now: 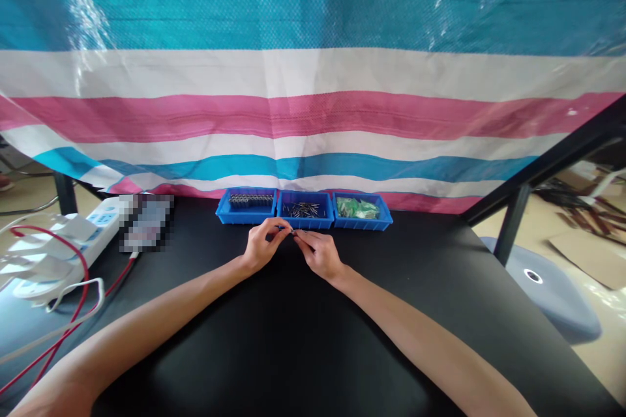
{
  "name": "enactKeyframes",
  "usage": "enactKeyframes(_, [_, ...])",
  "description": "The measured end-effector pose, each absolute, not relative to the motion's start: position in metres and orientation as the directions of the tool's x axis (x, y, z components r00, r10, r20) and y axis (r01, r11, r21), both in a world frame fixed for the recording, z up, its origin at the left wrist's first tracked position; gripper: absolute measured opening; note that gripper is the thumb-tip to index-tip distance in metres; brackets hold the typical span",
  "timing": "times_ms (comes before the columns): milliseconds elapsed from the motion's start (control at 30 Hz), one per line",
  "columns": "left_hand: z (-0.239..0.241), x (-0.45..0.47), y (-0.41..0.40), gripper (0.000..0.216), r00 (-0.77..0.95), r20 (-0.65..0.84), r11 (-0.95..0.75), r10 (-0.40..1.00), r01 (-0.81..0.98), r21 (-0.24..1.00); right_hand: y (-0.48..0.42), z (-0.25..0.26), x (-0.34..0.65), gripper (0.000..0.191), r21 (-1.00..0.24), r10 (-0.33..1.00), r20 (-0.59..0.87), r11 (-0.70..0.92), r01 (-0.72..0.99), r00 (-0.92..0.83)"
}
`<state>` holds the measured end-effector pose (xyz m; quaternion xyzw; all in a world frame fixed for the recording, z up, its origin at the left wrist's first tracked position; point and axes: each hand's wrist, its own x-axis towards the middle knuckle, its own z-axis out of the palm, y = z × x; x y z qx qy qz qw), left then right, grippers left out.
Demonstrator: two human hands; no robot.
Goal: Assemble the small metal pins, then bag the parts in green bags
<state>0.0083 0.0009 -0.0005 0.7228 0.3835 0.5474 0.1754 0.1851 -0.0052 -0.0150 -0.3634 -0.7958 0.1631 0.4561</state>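
At table (274,352) center, pinched between left hand (261,247) and right hand (323,254): small part (292,230), dark with pale glint, mostly covered by grip. Both hands closed on part. Just beyond, in row: left blue bin (246,217) with metal cylinders (252,199); center blue bin (315,223) with loose thin metal pieces (304,210), near edge partly masked by left hand; right blue bin (364,224) with green packets (359,208). Left: white power strip (105,214). Far: striped sheet (313,114).

White glare on the striped sheet (303,75), faint sheen on the black table (411,273), stretched edges.
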Motion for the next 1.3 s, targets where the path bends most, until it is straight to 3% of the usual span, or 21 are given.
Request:
enactKeyframes(467, [-0.0006, 0.0079, 0.0016, 0.01, 0.102, 0.658, -0.644, 0.746, 0.362, 0.675, -0.0058, -0.0147, 0.1847, 0.023, -0.54, 0.7, 0.63, 0.706, 0.457, -0.337])
enactKeyframes(733, [-0.0019, 0.0078, 0.0017, 0.011, 0.116, 0.68, -0.666, 0.724, 0.375, 0.645, -0.0066, -0.0118, 0.1847, 0.022, -0.593, 0.719, 0.646, 0.684, 0.424, -0.256])
enactKeyframes(1300, [-0.0005, 0.008, 0.0011, 0.01, 0.117, 0.659, -0.65, 0.743, 0.362, 0.668, -0.0044, -0.0133, 0.1853, 0.021, -0.604, 0.722, 0.618, 0.69, 0.398, -0.313])
